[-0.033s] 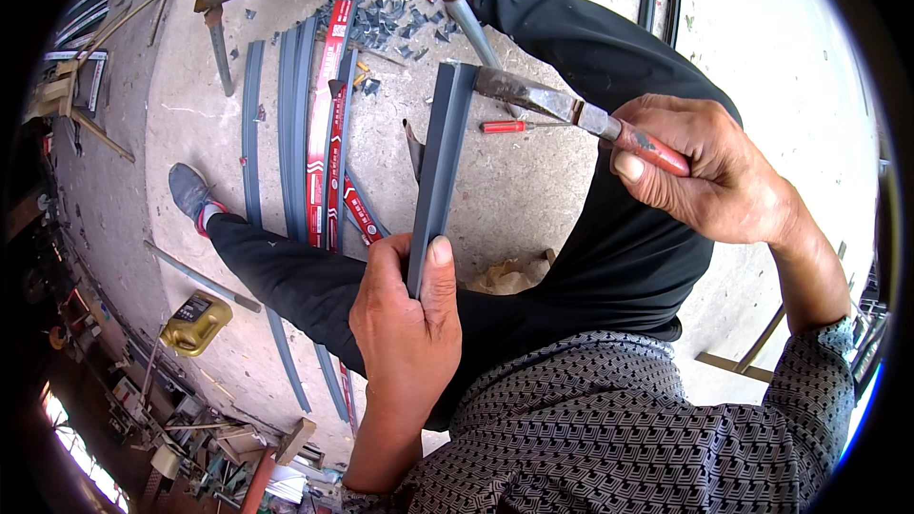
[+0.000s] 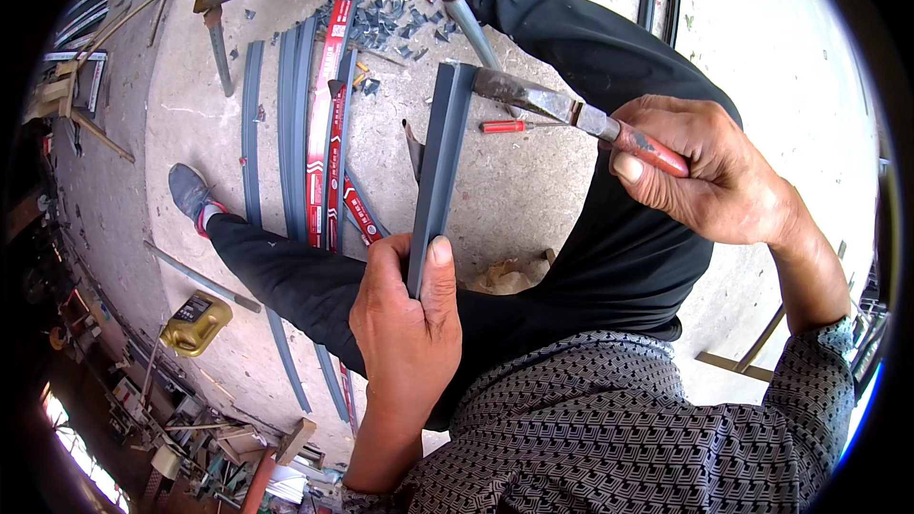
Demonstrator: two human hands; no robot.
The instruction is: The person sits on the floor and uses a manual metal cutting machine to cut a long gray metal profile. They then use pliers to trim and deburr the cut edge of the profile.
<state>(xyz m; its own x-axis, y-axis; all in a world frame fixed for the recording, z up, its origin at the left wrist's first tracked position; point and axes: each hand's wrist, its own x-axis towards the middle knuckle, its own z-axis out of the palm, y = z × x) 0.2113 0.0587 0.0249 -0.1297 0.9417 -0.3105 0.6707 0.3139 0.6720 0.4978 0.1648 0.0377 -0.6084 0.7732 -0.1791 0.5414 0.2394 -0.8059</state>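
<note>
My left hand (image 2: 405,333) grips the lower end of a long grey plastic profile strip (image 2: 440,152), thumb pressed along its edge, holding it up over my lap. My right hand (image 2: 709,176) is closed around the red handle of a flat metal blade tool (image 2: 528,97). The blade's tip rests against the top end of the strip. I sit on the concrete floor with my legs in black trousers stretched out on either side.
Several grey strips (image 2: 286,105) and red-and-white strips (image 2: 324,105) lie on the floor at the left. A small red screwdriver (image 2: 503,126) lies beyond the strip. Grey offcuts (image 2: 400,9) are scattered near a bench leg (image 2: 217,48). A yellow jug (image 2: 195,322) stands lower left.
</note>
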